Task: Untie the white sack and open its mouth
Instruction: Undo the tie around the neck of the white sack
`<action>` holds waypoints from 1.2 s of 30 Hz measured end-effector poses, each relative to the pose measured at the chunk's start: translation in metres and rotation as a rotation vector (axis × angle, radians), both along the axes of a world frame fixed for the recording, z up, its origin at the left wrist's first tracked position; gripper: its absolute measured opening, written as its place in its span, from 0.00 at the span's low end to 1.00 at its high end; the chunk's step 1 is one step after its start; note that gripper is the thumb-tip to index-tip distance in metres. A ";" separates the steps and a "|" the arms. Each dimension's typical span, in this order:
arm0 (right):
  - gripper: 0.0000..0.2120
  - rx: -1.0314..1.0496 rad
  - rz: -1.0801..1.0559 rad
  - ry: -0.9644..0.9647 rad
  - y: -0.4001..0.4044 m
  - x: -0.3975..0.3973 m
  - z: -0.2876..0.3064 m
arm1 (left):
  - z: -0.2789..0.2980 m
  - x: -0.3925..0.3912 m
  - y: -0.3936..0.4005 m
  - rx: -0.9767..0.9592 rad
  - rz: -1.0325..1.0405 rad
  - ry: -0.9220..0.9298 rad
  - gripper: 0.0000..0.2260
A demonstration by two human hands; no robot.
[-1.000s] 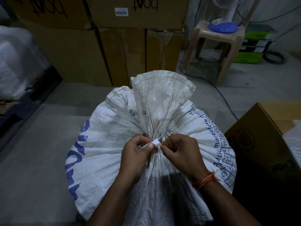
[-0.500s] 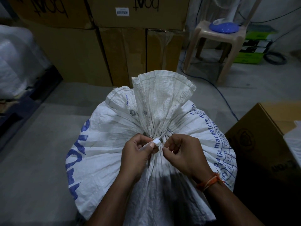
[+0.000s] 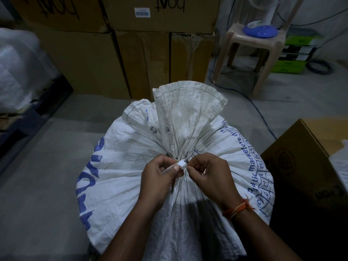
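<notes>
The white sack (image 3: pixel 131 176) is woven plastic, crinkly, w/ blue letters on its sides. It sits on the gray floor (image 3: pixel 37 185), right in front of the person. Its top is bunched tight into a neck, and the loose mouth (image 3: pixel 188 110) fans out above like a ruffle. Two small metal rings show near the neck. A thin white zip tie (image 3: pixel 182 164) w/ a little square lock wraps the neck.

Left hand (image 3: pixel 160 178) is curled, thumb & finger pinching the tie's lock. Right hand (image 3: pixel 209 176) is curled too, fingertips pinching the tie just beside the lock. An orange thread band (image 3: pixel 237 207) is on the right wrist.

Big brown boxes (image 3: pixel 131 59) stand behind. A plastic stool (image 3: pixel 250 46) holds a blue round thing. Another box (image 3: pixel 305 157) is at right.

Vs. half a sec ago: hands and sack look almost the same, the tie still closed.
</notes>
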State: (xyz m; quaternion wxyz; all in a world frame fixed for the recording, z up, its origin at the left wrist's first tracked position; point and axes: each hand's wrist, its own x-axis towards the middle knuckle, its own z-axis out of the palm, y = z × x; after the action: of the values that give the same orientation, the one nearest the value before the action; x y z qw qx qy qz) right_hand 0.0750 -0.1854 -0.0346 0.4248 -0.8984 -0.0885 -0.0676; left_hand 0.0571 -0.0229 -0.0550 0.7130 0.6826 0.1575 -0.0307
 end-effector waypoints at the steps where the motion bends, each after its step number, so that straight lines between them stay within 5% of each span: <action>1: 0.03 0.005 0.003 0.002 -0.001 0.000 0.000 | 0.000 0.000 0.000 0.000 0.000 0.000 0.05; 36: 0.07 0.004 0.002 -0.052 -0.011 -0.005 0.001 | 0.004 0.000 0.000 -0.022 0.019 0.019 0.04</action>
State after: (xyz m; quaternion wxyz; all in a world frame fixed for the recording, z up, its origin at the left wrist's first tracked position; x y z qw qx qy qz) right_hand 0.0700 -0.1968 -0.0332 0.4244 -0.8953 -0.1002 -0.0909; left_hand 0.0566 -0.0231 -0.0511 0.7192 0.6728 0.1703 -0.0323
